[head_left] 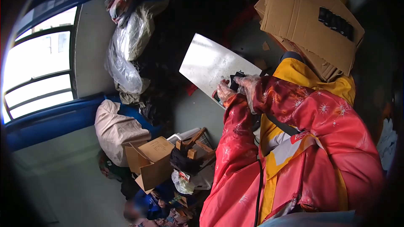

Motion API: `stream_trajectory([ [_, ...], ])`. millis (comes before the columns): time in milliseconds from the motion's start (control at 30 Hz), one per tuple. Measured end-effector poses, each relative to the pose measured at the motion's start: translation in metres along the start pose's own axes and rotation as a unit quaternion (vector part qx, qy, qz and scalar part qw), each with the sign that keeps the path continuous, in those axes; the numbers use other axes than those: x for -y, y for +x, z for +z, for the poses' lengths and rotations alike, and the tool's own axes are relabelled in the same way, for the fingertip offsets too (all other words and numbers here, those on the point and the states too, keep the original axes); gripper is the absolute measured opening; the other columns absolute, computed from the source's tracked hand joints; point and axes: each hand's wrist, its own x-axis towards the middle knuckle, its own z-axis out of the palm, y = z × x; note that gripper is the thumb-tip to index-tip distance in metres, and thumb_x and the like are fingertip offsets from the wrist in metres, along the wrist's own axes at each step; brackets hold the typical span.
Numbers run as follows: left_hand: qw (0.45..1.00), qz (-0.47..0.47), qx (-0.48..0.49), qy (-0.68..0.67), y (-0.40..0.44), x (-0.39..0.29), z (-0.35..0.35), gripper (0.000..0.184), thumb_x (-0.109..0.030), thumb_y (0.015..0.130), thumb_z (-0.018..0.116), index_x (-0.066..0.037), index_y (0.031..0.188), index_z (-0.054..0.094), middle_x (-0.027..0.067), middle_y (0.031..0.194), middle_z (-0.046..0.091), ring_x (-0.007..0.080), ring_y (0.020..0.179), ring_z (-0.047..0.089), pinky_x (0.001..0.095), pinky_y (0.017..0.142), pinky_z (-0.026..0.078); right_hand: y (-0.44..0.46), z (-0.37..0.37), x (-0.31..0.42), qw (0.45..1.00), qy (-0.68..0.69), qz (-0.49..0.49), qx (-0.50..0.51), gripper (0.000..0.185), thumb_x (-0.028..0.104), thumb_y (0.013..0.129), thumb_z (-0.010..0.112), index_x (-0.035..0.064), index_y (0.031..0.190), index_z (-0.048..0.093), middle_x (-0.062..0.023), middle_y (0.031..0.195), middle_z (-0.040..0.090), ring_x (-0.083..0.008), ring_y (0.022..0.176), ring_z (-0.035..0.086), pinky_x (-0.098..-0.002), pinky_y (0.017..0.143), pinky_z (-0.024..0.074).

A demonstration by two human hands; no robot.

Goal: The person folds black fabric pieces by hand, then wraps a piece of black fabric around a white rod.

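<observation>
My two hands, in clear plastic gloves, are close together over the near end of a white board. My right hand (248, 84) has its fingers closed on a small black object (237, 79). Beside it my left hand (226, 91) curls at the board's edge, touching or very near the black object; what its fingers hold is too small to make out. The white board (210, 61) stretches away from my hands. Red patterned sleeves cover both of my arms.
A large cardboard box (294, 21) with black items stands at the upper right. Clear plastic bags (132, 38) hang by the window. Lower left are an open carton (153, 155), a crate with wood pieces (204, 176) and another person (147, 206).
</observation>
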Motion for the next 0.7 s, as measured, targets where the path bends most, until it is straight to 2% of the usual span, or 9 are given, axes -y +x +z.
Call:
stream_trajectory([
  [33, 0.956, -0.219, -0.013, -0.197, 0.0, -0.031, -0.001, 0.032, -0.027, 0.09, 0.041, -0.004, 0.107, 0.056, 0.0116, 0.094, 0.063, 0.0232, 0.076, 0.059, 0.0325, 0.065, 0.047, 0.0, -0.002, 0.0, 1.0, -0.005, -0.008, -0.026, 0.027, 0.033, 0.086, 0.052, 0.0069, 0.094, 0.053, -0.0119, 0.079, 0.059, -0.0277, 0.072, 0.057, -0.0433, 0.072, 0.0458],
  [100, 0.946, -0.244, 0.037, -0.21, 0.021, 0.017, 0.0, 0.04, -0.035, 0.09, 0.041, -0.004, 0.111, 0.055, 0.0116, 0.096, 0.063, 0.0217, 0.076, 0.059, 0.0323, 0.066, 0.046, -0.036, 0.031, 0.013, 0.994, -0.077, -0.049, -0.068, 0.03, 0.034, 0.085, 0.053, 0.0063, 0.096, 0.055, -0.0099, 0.079, 0.056, -0.0235, 0.068, 0.052, -0.041, 0.065, 0.0433],
  [133, 0.931, -0.28, 0.084, -0.219, 0.028, 0.035, 0.002, 0.048, -0.044, 0.09, 0.04, -0.004, 0.114, 0.053, 0.0116, 0.097, 0.063, 0.0202, 0.076, 0.058, 0.0321, 0.067, 0.045, -0.029, 0.025, 0.008, 0.981, -0.123, -0.13, -0.073, 0.027, 0.034, 0.084, 0.056, 0.0077, 0.092, 0.056, -0.0061, 0.077, 0.054, -0.0195, 0.07, 0.048, -0.0363, 0.066, 0.0393],
  [167, 0.91, -0.336, 0.004, -0.243, 0.02, -0.009, -0.004, 0.064, -0.058, 0.086, 0.037, -0.004, 0.113, 0.055, 0.0123, 0.096, 0.063, 0.0205, 0.078, 0.058, 0.0339, 0.07, 0.043, -0.006, 0.011, 0.001, 0.975, -0.111, -0.159, -0.105, 0.026, 0.033, 0.083, 0.057, 0.0082, 0.09, 0.057, -0.0046, 0.078, 0.054, -0.0184, 0.072, 0.047, -0.0349, 0.069, 0.0376],
  [267, 0.908, -0.351, 0.039, -0.223, 0.014, -0.019, -0.019, 0.071, -0.065, 0.083, 0.034, -0.003, 0.107, 0.059, 0.0135, 0.093, 0.064, 0.0214, 0.079, 0.057, 0.0355, 0.074, 0.042, -0.009, 0.005, 0.001, 0.975, -0.115, -0.145, -0.125, 0.021, 0.029, 0.081, 0.06, 0.0087, 0.086, 0.057, -0.0016, 0.08, 0.053, -0.0159, 0.077, 0.043, -0.0322, 0.073, 0.0326],
  [333, 0.961, -0.203, 0.03, -0.183, 0.006, -0.006, -0.012, 0.065, -0.057, 0.086, 0.038, 0.002, 0.101, 0.06, 0.0167, 0.089, 0.063, 0.0231, 0.076, 0.057, 0.0354, 0.073, 0.043, -0.037, 0.035, 0.005, 0.992, 0.004, -0.113, -0.064, 0.022, 0.03, 0.082, 0.059, 0.0088, 0.084, 0.056, -0.0018, 0.079, 0.052, -0.0164, 0.075, 0.043, -0.0314, 0.073, 0.0325],
  [433, 0.968, -0.2, 0.034, -0.15, 0.001, -0.02, -0.015, 0.06, -0.052, 0.088, 0.039, 0.003, 0.099, 0.06, 0.0167, 0.089, 0.063, 0.0237, 0.077, 0.057, 0.0354, 0.073, 0.043, -0.044, 0.037, 0.012, 0.993, -0.033, -0.056, -0.097, 0.023, 0.031, 0.082, 0.058, 0.0086, 0.086, 0.056, -0.0024, 0.08, 0.053, -0.0174, 0.077, 0.045, -0.0331, 0.075, 0.0338],
  [500, 0.983, -0.139, 0.038, -0.112, 0.003, -0.014, -0.013, 0.061, -0.053, 0.089, 0.035, 0.003, 0.101, 0.058, 0.016, 0.093, 0.062, 0.0223, 0.079, 0.059, 0.0317, 0.071, 0.047, -0.028, 0.026, 0.008, 0.991, -0.035, -0.062, -0.11, 0.023, 0.031, 0.082, 0.058, 0.0087, 0.087, 0.056, -0.0027, 0.08, 0.054, -0.0182, 0.077, 0.046, -0.0345, 0.075, 0.0351],
  [700, 0.964, -0.173, 0.013, -0.203, 0.0, -0.034, -0.014, 0.057, -0.051, 0.089, 0.037, 0.001, 0.102, 0.058, 0.0156, 0.093, 0.062, 0.0217, 0.077, 0.058, 0.0311, 0.069, 0.047, -0.023, 0.022, 0.006, 0.992, -0.018, -0.065, -0.102, 0.023, 0.032, 0.082, 0.058, 0.0097, 0.088, 0.056, -0.0025, 0.08, 0.054, -0.0187, 0.073, 0.047, -0.037, 0.068, 0.0395],
])
